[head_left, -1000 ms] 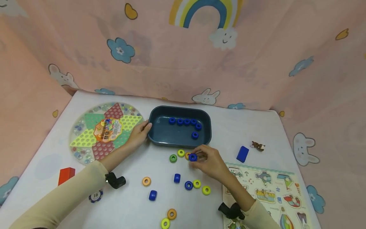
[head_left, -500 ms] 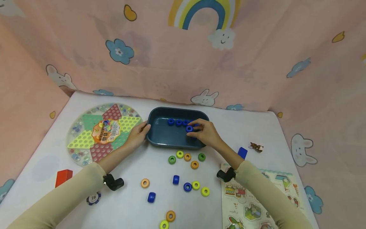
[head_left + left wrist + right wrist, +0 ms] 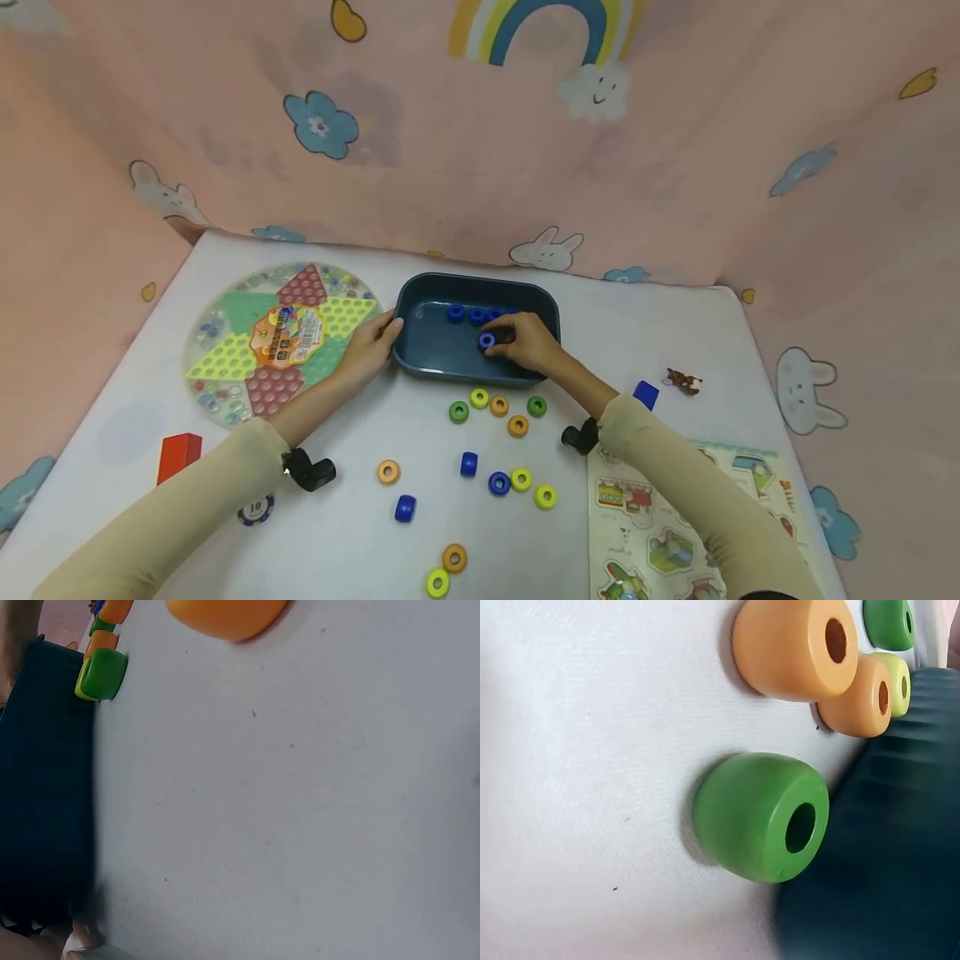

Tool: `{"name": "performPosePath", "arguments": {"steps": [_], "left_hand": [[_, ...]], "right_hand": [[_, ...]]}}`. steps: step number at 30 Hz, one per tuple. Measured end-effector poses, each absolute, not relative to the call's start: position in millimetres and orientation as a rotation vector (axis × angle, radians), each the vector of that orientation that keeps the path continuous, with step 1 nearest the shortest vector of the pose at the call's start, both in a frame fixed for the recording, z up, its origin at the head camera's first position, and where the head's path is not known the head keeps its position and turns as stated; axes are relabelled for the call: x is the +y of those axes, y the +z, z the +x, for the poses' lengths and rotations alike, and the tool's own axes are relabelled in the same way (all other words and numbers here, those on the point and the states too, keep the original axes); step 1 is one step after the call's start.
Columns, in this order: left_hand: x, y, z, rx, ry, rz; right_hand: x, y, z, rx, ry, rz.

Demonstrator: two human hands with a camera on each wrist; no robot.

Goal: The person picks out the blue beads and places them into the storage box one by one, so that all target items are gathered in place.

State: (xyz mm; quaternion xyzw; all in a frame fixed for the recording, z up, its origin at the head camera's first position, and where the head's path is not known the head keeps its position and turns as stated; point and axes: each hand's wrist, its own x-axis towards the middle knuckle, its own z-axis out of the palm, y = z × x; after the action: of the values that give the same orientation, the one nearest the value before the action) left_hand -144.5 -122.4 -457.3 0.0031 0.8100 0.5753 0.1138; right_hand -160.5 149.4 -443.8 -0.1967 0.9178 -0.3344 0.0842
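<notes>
Shifted from the near side of the tray (image 3: pixel 442 347) to inside it, a blue bead (image 3: pixel 483 341) is pinched in the right hand (image 3: pixel 528 342) while the left hand (image 3: pixel 367 348) grips the tray's left end; placing seems underway, next needing gentle release.

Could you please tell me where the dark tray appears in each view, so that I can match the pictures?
Head: the dark tray is just below the picture's middle.
Left wrist: the dark tray lies along the left edge, partly cut off.
Right wrist: the dark tray is at the lower right, partly cut off.
Shared landmark: the head view's left green bead, upper left in the left wrist view, top right in the right wrist view.
</notes>
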Motion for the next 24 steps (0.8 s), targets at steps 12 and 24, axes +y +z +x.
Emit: {"name": "performPosePath", "arguments": {"steps": [12, 24], "left_hand": [[-122.4, -460.1, -145.4, 2.404, 1.702, 0.035], [-121.8, -459.1, -145.8, 2.397, 1.731, 0.043]], "right_hand": [[157.9, -440.9, -134.7, 2.730, -1.424, -0.694], [150.6, -402.4, -37.3, 2.499, -1.744, -0.676]]}}
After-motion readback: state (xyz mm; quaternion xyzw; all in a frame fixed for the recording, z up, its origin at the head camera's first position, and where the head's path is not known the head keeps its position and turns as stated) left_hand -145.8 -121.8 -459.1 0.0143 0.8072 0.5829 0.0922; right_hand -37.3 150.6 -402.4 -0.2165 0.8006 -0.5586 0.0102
